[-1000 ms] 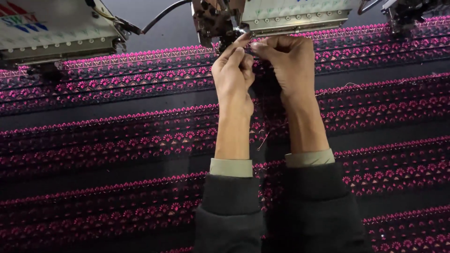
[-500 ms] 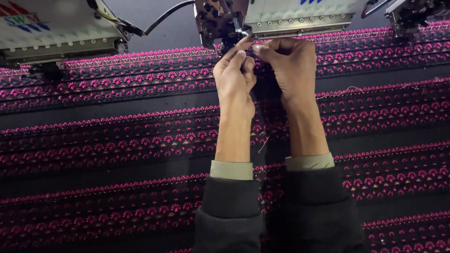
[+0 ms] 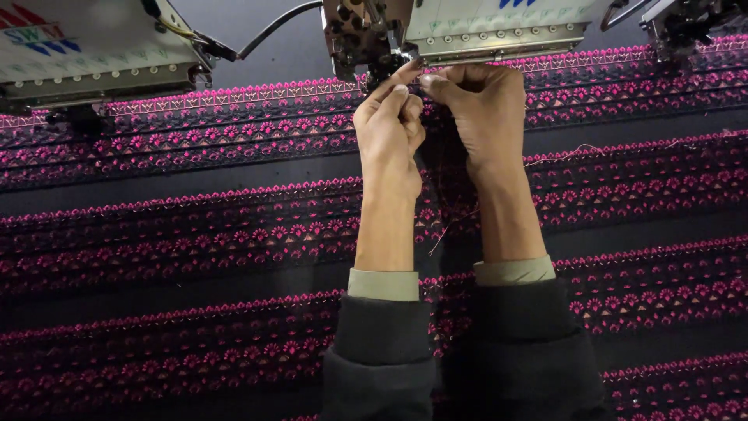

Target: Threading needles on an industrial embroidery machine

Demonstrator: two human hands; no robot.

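Both hands (image 3: pixel 436 117) pinch thread (image 3: pixel 438 234), apparently hanging downward.

Just one view here, shot from a head-worn camera that's pointed steeply down and forward. The scene is seen from fairly close, about arm's reach. The left hand (image 3: pixel 387 129) and right hand (image 3: pixel 481 109) are caught near the top centre, the sleeves (image 3: pixel 460 351) are cut off by the bottom edge, and the patterned fabric (image 3: pixel 195 234) is spread across nearly the whole frame. The machine heads (image 3: pixel 483 27) are clipped by the top edge.
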